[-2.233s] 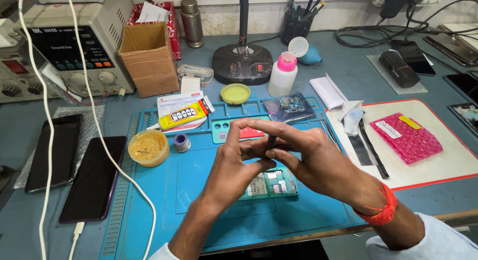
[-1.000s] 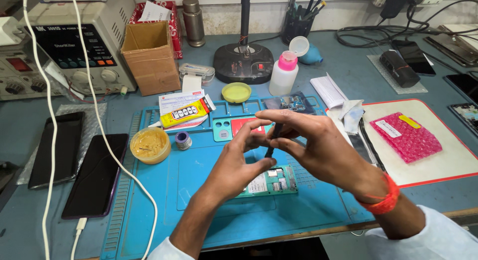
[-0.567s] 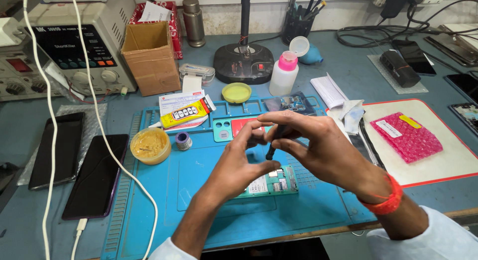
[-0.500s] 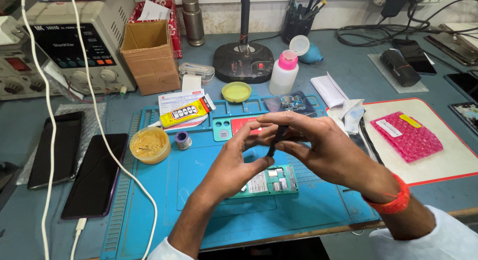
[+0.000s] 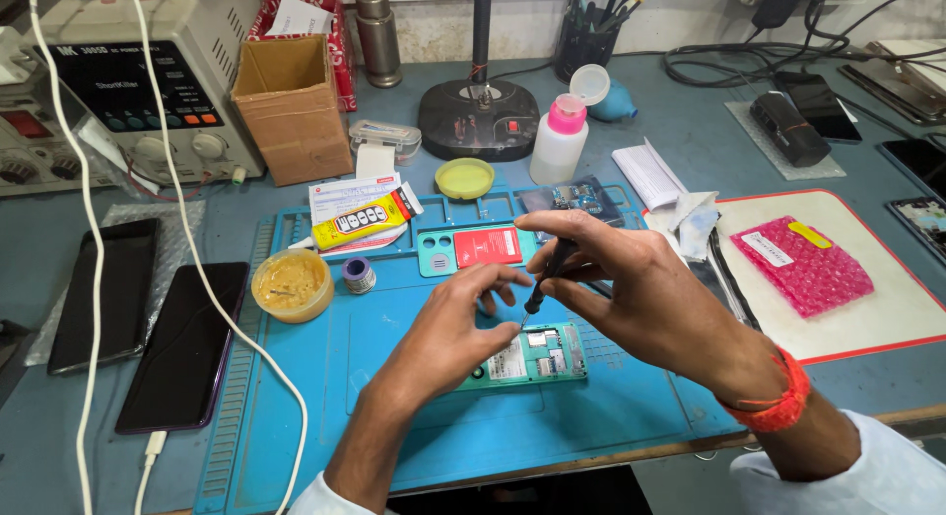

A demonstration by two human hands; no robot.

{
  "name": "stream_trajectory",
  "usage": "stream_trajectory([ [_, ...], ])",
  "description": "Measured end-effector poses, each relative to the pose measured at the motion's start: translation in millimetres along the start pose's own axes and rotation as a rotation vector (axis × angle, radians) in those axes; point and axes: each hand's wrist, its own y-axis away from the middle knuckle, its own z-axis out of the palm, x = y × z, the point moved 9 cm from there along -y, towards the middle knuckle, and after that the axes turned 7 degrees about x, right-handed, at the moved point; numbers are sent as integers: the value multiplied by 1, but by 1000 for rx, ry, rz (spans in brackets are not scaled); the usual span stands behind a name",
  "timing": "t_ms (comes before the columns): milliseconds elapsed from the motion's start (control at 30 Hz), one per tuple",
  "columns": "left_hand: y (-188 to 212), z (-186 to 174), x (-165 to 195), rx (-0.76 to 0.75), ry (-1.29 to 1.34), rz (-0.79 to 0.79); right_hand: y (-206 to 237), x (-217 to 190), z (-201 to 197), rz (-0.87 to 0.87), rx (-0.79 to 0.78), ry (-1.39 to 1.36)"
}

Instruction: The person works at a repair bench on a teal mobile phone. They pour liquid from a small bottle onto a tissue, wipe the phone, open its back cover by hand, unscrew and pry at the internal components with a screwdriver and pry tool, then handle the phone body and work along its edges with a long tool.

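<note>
Cluttered blue-grey workbench (image 5: pixel 680 150), with a blue work mat (image 5: pixel 394 416) spread under both hands and a bench power supply (image 5: pixel 128 91) and cardboard box (image 5: pixel 291 106) well beyond the left hand. Opened green phone (image 5: pixel 527 355) flat on the mat, directly beneath the hands, pinned at its near-left edge by the loosely curled fingers of the left hand (image 5: pixel 448 333). Right hand (image 5: pixel 641 298) closed in a pinch on a small dark screwdriver (image 5: pixel 545 276), tilted, tip down at the phone's upper edge; round yellow paste tin (image 5: pixel 292 283) and tiny jar (image 5: pixel 358 274) just left of the left hand.
</note>
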Motion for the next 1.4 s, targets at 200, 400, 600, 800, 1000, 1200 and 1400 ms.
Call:
stream_trajectory([
  [200,3,6,-15,-58,-178,-111,2,-2,-1,-7,-15,54],
  [400,3,6,-14,-67,-231,-112,2,-5,-5,-12,-8,24],
  [600,3,5,-9,-30,-223,-80,4,-6,-10,-7,23,-3],
  [800,4,-3,-11,18,-262,-98,7,1,-29,40,99,137],
  [1000,3,-1,-15,4,-254,-115,12,18,-36,146,54,243],
  [1200,4,-2,-17,9,-243,-124,13,21,-38,129,76,249],
  [1400,3,-2,-16,8,-241,-134,12,21,-40,139,76,250],
])
